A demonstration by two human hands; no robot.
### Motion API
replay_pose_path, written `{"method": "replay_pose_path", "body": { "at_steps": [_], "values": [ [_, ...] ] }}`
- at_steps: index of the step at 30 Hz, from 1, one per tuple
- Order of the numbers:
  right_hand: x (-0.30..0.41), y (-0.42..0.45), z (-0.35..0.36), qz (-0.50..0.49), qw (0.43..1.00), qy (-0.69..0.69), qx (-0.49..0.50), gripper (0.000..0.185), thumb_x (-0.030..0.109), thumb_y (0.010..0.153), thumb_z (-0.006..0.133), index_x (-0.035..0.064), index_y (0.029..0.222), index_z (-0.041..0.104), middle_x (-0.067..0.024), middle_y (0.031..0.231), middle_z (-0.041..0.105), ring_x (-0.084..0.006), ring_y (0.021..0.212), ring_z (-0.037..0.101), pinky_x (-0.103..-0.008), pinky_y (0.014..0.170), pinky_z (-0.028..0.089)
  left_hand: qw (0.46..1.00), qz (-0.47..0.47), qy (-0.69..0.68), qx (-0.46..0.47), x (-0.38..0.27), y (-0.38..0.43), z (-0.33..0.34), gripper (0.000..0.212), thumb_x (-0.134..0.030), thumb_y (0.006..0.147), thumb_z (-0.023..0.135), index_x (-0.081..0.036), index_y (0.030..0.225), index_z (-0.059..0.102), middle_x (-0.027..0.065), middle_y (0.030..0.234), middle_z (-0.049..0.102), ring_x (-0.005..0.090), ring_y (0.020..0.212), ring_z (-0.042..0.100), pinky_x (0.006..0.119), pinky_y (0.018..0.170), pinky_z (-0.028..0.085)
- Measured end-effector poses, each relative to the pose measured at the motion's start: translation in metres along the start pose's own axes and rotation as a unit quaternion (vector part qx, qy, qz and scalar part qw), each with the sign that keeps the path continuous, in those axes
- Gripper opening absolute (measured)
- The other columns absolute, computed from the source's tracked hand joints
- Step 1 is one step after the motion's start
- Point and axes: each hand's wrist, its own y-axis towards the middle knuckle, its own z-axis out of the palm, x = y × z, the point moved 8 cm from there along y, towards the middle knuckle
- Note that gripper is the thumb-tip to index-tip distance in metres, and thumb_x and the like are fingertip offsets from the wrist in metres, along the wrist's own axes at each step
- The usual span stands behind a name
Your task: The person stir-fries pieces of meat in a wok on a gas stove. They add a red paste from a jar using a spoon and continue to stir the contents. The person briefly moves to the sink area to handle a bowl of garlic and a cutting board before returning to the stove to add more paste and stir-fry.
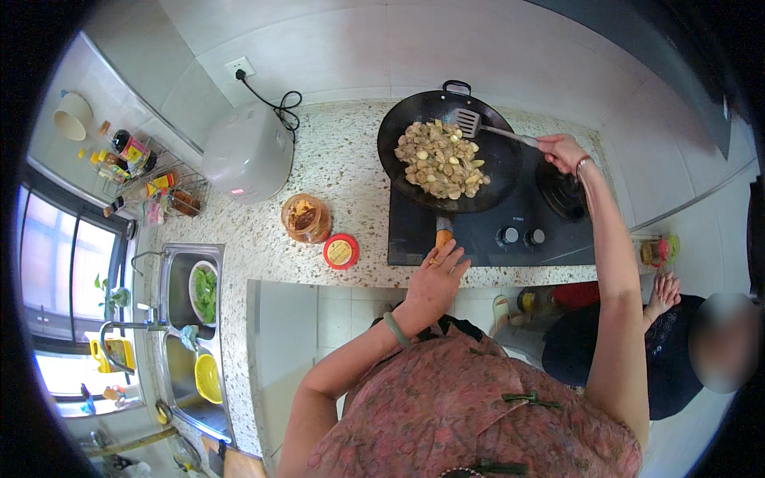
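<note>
A black wok (502, 173) sits on the left part of the dark glass hob (478, 254), holding a heap of chopped meat (439, 164) with whole garlic cloves. My right hand (563, 155) grips the handle of a slotted metal spatula (467, 122), whose blade rests at the heap's upper right edge. At the wok's near side, my left hand (436, 272) lies on the end of the wooden handle (443, 235); its fingers look loosely spread over it, and part of the handle is hidden beneath them.
An open jar of reddish-brown paste (306, 218), its red lid (341, 251) and a rice cooker (250, 152) stand left of the hob. A black lid (562, 191) lies on the hob's right. The double sink (224, 358) is far left. Another person (672, 352) is at right.
</note>
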Motion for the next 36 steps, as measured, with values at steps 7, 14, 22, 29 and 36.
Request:
{"method": "replay_pose_path", "body": {
  "at_steps": [7, 14, 22, 29, 36],
  "values": [
    [0.1, 0.012, 0.049, -0.434, 0.845, -0.311, -0.03, 0.036, 0.026, 0.082, 0.071, 0.0205, 0.117, 0.068, -0.0067, 0.074, 0.067, -0.0204, 0.064, 0.065, -0.036, 0.055, 0.05, 0.999, 0.017, -0.027, -0.007, -0.001, 0.011, -0.003, 0.046, -0.013, 0.082, 0.065, -0.007, 0.126, 0.055, 0.0122, 0.131, 0.052, 0.0288, 0.132, 0.041, 0.042, 0.109, 0.036],
    [0.102, -0.146, 0.14, -0.346, 0.725, -0.587, -0.1, 0.043, 0.013, 0.087, 0.053, 0.02, 0.129, 0.056, -0.012, 0.077, 0.065, -0.0266, 0.065, 0.067, -0.0387, 0.056, 0.054, 0.999, 0.03, -0.03, 0.02, -0.002, 0.007, -0.01, 0.046, -0.018, 0.08, 0.069, -0.007, 0.123, 0.057, 0.0125, 0.129, 0.052, 0.0306, 0.132, 0.04, 0.044, 0.11, 0.034],
    [0.103, -0.242, 0.091, -0.438, 0.692, -0.538, -0.199, 0.032, 0.017, 0.082, 0.061, 0.0165, 0.113, 0.065, -0.0034, 0.077, 0.05, -0.0185, 0.065, 0.059, -0.0321, 0.054, 0.049, 0.992, 0.108, -0.003, 0.067, -0.006, 0.005, -0.007, 0.051, -0.022, 0.074, 0.075, -0.012, 0.122, 0.06, 0.0117, 0.129, 0.052, 0.0311, 0.137, 0.034, 0.05, 0.115, 0.024],
    [0.145, -0.268, 0.118, -0.516, 0.586, -0.604, -0.16, 0.033, 0.018, 0.076, 0.059, 0.0145, 0.108, 0.068, 0.0013, 0.08, 0.05, -0.0136, 0.083, 0.053, -0.0261, 0.066, 0.042, 0.989, 0.12, -0.048, 0.074, -0.005, 0.017, -0.008, 0.036, -0.019, 0.076, 0.072, -0.01, 0.111, 0.064, 0.0102, 0.113, 0.06, 0.0274, 0.117, 0.053, 0.045, 0.104, 0.036],
    [0.153, -0.207, 0.195, -0.465, 0.583, -0.637, -0.195, 0.017, 0.019, 0.078, 0.059, 0.0103, 0.091, 0.065, -0.0018, 0.084, 0.057, -0.0165, 0.085, 0.057, -0.0297, 0.07, 0.044, 0.993, 0.092, -0.052, 0.054, -0.002, 0.026, -0.014, 0.018, -0.015, 0.079, 0.068, -0.008, 0.096, 0.066, 0.0079, 0.093, 0.063, 0.0261, 0.095, 0.06, 0.039, 0.091, 0.042]
  ]
}}
